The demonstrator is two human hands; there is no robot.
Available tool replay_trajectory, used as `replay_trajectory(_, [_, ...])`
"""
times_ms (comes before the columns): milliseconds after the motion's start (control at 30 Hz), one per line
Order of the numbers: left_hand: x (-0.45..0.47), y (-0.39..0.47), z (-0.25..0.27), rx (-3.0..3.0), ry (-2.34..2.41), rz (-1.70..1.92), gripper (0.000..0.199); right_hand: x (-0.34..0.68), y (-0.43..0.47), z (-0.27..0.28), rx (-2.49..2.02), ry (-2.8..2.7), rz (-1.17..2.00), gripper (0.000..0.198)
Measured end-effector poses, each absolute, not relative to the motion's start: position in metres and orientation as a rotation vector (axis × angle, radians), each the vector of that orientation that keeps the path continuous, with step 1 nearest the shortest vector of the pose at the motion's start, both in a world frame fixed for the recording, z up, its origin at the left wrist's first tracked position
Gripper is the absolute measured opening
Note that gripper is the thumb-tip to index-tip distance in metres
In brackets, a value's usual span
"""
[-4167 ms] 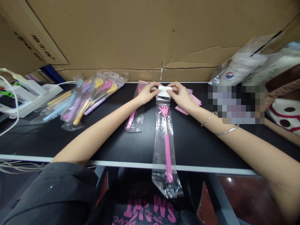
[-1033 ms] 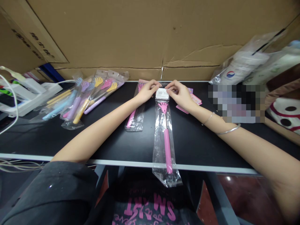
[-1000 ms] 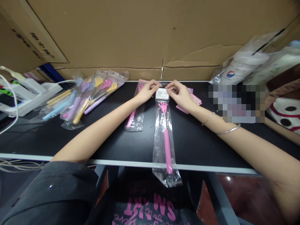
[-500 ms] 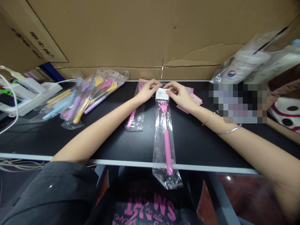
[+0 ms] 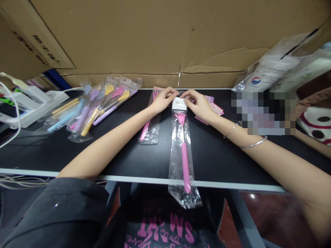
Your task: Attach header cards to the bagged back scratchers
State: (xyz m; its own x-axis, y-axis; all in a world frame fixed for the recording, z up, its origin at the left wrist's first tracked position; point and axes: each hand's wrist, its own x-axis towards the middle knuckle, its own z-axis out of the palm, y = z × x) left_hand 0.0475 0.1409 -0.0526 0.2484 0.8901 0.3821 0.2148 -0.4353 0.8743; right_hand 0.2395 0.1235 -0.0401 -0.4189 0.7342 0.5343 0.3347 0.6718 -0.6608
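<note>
A pink back scratcher [image 5: 185,162] with a small hand-shaped head lies in a clear plastic bag [image 5: 174,158] in front of me. The bag's bottom end hangs over the table's front edge. At its top is a white label [image 5: 179,103] with small print. My left hand [image 5: 165,99] is closed, thumb and fingers pinching the bag's top edge. My right hand [image 5: 196,104] is closed too, pinching the same top end from the right, thumb beside the label. Another bagged pink back scratcher [image 5: 145,131] lies partly under my left hand. Pink cards [image 5: 216,109] lie behind my right wrist.
Several bagged back scratchers [image 5: 89,119] in blue, purple and yellow are piled at left, beside a white power strip [image 5: 33,110]. A bagged white cup [image 5: 271,70] stands at the right. A cardboard wall [image 5: 124,38] closes off the back of the black table [image 5: 124,151].
Both hands stay at the bag's top almost unmoved. The white label has tilted very slightly; everything else looks the same.
</note>
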Motion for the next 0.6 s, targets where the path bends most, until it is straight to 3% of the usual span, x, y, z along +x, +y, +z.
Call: replay_trajectory(600, [0.0461,0.1409,-0.0522,1.872,1.070,1.165,0.014,0.2406,0.1239,-0.0405,-0.810,-2.055,0.561,0.013])
